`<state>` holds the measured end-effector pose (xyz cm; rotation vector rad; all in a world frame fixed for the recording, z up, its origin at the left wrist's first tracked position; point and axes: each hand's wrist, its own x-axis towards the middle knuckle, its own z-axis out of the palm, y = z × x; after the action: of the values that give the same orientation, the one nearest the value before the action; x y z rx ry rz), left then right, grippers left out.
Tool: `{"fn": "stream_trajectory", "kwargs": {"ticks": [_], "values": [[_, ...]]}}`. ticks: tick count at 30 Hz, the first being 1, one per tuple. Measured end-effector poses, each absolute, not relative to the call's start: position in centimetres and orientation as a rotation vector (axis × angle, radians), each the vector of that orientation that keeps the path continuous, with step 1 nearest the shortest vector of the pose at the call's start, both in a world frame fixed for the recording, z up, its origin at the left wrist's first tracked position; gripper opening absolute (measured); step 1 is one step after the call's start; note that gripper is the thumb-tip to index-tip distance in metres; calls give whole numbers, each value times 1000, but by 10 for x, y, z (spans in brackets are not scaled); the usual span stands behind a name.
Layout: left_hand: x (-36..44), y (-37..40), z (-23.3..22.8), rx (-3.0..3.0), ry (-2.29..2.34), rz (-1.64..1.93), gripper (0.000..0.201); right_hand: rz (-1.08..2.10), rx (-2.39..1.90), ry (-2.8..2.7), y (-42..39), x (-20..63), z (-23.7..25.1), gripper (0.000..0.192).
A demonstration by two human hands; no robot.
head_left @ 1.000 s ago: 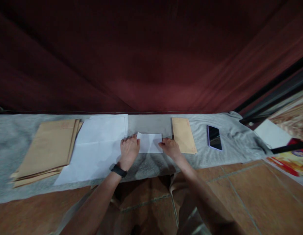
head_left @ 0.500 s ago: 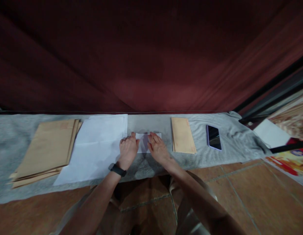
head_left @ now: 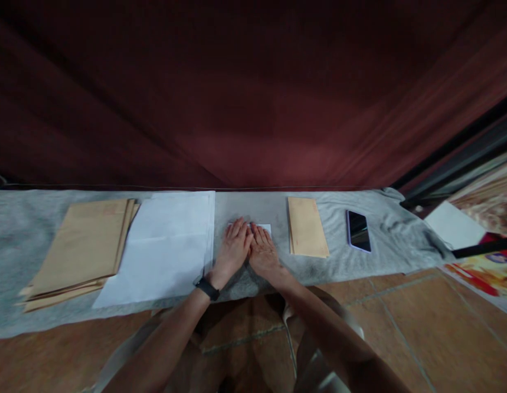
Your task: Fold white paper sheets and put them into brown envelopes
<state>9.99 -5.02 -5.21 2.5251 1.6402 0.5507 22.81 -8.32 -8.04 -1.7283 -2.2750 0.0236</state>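
A small folded white paper (head_left: 265, 227) lies on the grey cloth (head_left: 360, 262), almost wholly covered by my hands. My left hand (head_left: 234, 250), with a black watch at the wrist, lies flat on it with fingers together. My right hand (head_left: 263, 253) presses flat beside it, the two touching side by side. Only the paper's far right corner shows past my fingertips.
Left of my hands lie white sheets (head_left: 167, 245) and a stack of brown envelopes (head_left: 79, 245). To the right are a single brown envelope (head_left: 306, 227) and a phone (head_left: 358, 230). A dark red curtain (head_left: 253, 93) hangs behind; brown floor tiles (head_left: 401, 327) are in front.
Both hands slid inward from the paper's side edges and now lie flat together on top of it. The paper looks smaller than a second ago.
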Motion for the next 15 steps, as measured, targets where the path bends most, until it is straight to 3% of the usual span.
{"fn": "stream_trajectory", "kwargs": {"ticks": [6, 15], "values": [[108, -58, -70, 2473, 1727, 410, 64, -33, -1731, -2260, -83, 232, -87, 55], [105, -63, -79, 2486, 1829, 507, 63, -86, -1866, -2122, -81, 249, -88, 57]]}}
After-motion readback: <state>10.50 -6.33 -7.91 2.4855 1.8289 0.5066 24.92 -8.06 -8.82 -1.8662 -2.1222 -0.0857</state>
